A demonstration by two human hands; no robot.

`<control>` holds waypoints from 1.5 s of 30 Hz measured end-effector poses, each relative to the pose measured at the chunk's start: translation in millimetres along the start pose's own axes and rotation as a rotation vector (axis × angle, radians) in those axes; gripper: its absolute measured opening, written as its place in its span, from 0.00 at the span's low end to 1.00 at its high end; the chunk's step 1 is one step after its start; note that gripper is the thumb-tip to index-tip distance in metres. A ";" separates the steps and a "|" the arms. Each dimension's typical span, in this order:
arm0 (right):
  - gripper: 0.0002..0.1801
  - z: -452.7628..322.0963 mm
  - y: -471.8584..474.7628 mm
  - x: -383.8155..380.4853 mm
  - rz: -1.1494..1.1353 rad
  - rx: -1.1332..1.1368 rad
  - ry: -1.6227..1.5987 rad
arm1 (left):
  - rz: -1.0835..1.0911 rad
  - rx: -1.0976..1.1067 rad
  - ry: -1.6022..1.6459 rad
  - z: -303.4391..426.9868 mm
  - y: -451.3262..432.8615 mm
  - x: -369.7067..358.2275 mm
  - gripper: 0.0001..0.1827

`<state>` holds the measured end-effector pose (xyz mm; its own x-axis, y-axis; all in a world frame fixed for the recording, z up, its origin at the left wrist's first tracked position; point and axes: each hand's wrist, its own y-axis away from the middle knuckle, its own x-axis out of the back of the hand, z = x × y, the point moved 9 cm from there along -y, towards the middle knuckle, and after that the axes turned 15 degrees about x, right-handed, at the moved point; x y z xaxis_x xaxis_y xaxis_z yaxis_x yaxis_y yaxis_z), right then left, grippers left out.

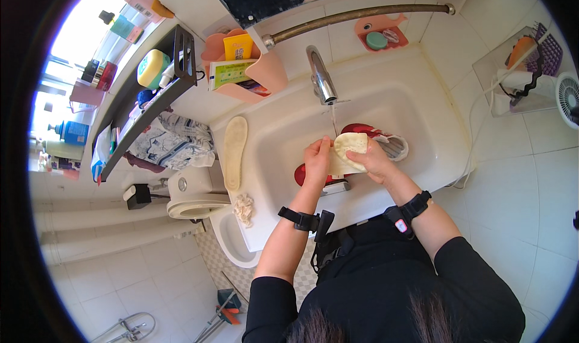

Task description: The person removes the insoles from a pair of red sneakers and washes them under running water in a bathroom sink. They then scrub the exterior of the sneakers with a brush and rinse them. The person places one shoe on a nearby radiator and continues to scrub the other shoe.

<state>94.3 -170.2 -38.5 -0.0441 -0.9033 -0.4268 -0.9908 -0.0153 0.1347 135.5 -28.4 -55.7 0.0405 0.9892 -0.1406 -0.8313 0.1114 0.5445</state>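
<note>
My left hand [319,159] and my right hand [373,159] hold a folded cream shoe insole [350,145] between them, just under the chrome faucet [322,78]. A thin stream of water [334,119] falls from the spout beside my left fingers. Below my hands, red and white shoes [393,145] lie in the white sink basin [418,116], partly hidden by my hands and the insole. Another cream insole [235,153] lies flat on the sink's left ledge. Near its lower end is a crumpled cream cloth [244,209].
A pink holder [271,73] with packets stands at the back left, and a pink whale soap dish [381,33] is on the back wall. A metal bar [362,17] runs above the faucet. A dark shelf [135,130] with toiletries is left; a clear wall rack [493,80] is right.
</note>
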 end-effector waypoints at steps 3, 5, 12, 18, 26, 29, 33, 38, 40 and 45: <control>0.21 0.0 -3.4 0.4 0.005 0.045 0.114 | 0.186 -0.363 -0.511 21.5 10.6 -10.7 0.18; 0.22 0.9 -4.3 -3.7 -0.026 0.062 0.099 | 0.207 -0.383 -0.438 19.1 8.0 -7.8 0.19; 0.23 3.8 -9.9 19.6 0.092 0.031 0.044 | 0.294 -0.138 -0.177 9.7 -12.6 47.2 0.15; 0.30 -6.1 -30.6 19.0 0.096 0.130 0.302 | 0.191 0.087 0.013 2.6 -11.8 43.3 0.10; 0.23 31.2 -24.0 -16.2 0.088 -0.207 -0.567 | 0.193 -0.542 -0.533 51.0 27.6 -22.3 0.11; 0.13 57.7 -38.9 -1.1 0.204 -0.211 -0.560 | 0.083 -0.613 -0.646 44.5 41.9 -48.4 0.11; 0.14 86.0 -59.8 34.3 0.363 -0.185 -0.432 | -0.054 -0.409 -0.691 17.8 37.9 -51.9 0.10; 0.14 76.4 -61.5 60.8 0.468 -0.125 -0.252 | 0.147 -0.454 -0.533 14.5 29.0 -14.8 0.17; 0.13 65.5 -59.1 58.5 0.488 -0.082 -0.068 | 0.418 -0.619 -0.559 26.5 31.6 -0.4 0.21; 0.11 46.1 -60.6 26.8 0.458 0.132 0.167 | -0.127 0.108 -0.120 -32.0 -14.6 -27.2 0.30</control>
<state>147.3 -173.6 -99.3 -0.4676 -0.8611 -0.1996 -0.8828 0.4433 0.1554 128.7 -60.0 -86.3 0.2127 0.9700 -0.1177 -0.7513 0.2393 0.6150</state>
